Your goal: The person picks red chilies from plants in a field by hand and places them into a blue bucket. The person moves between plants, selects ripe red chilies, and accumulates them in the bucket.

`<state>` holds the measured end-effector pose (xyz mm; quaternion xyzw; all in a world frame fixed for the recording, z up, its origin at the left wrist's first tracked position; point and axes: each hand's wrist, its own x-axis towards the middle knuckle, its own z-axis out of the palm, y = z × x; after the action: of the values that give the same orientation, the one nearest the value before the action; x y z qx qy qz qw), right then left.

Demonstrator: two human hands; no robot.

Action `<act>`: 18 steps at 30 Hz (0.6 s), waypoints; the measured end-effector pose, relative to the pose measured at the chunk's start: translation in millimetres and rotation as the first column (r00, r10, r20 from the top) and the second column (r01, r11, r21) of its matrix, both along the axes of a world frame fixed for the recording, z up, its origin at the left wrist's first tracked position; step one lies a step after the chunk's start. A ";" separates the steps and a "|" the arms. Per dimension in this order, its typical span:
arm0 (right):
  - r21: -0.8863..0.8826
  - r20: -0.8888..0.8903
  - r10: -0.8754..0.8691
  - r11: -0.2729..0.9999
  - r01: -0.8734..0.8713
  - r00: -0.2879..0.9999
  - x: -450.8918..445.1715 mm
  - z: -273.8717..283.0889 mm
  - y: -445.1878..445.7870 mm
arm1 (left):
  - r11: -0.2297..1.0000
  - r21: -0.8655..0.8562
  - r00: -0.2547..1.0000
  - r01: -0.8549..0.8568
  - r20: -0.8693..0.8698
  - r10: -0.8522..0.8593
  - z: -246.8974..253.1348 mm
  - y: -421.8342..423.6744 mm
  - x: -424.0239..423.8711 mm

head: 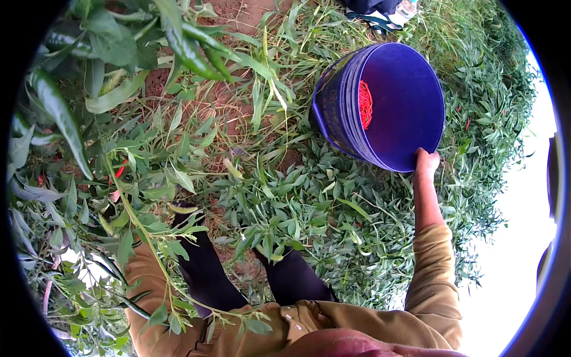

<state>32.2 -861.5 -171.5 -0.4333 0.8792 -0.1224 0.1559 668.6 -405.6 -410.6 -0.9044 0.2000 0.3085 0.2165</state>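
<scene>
My right hand (427, 161) grips the rim of a blue plastic bucket (401, 98), arm stretched out to the right side of the view. The bucket is tilted, its mouth turned toward the right, and red chili peppers (365, 105) show inside it. A tan sleeve reaches down my left arm at the lower left, but pepper plants cover its end and my left hand is out of view. Large green chili peppers (62, 120) hang among leaves at the upper left, near the camera.
Dense pepper plants (285, 205) stand before my legs and along the right. Grass and bare reddish soil (223, 102) run between rows. A leafy stem (138, 223) crosses in front of my left arm. A dark bundle (374, 6) lies at the top.
</scene>
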 end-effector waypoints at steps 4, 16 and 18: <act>-0.083 -0.053 0.062 0.994 -0.066 0.997 -2.4 -17.4 -30.0 | 0.990 -0.135 0.986 0.037 -0.155 -0.058 37.5 -54.8 -53.9; 0.084 -0.131 -0.026 0.996 0.037 0.991 46.5 20.0 -69.2 | 0.708 -0.125 0.070 -0.695 -0.992 -0.106 274.5 -374.6 -254.5; 0.104 -0.123 -0.051 0.992 0.064 0.991 41.2 19.0 -71.2 | 0.675 -0.060 0.003 -0.736 -0.996 -0.086 287.5 -426.7 -270.0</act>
<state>73.4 -932.7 -152.5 -0.4052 0.9044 -0.0529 0.1224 398.6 -832.3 -123.1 -0.4905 0.1346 0.7844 -0.3551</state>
